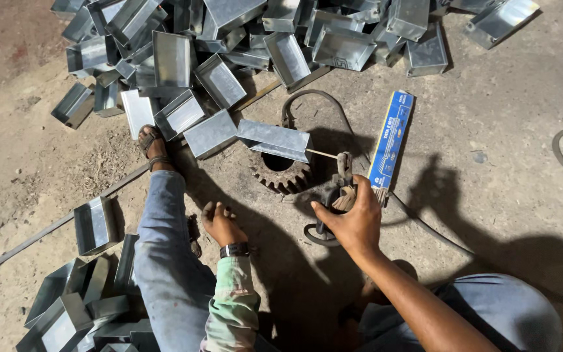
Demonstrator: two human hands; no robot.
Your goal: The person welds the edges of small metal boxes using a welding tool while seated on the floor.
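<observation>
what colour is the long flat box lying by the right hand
Blue, with a yellowish stripe; the electrode box shows best in the head view.

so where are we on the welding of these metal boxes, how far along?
Done: hard to tell; a small stack of boxes lies beside the left leg. In hand: one box sits on the gear wheel, and the right hand holds the electrode holder, rod tip at the box edge. The left hand rests on the floor. Left: a large heap of boxes beyond.

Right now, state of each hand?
Left hand: open, empty, resting on the floor.
Right hand: closed around the electrode holder.
</observation>
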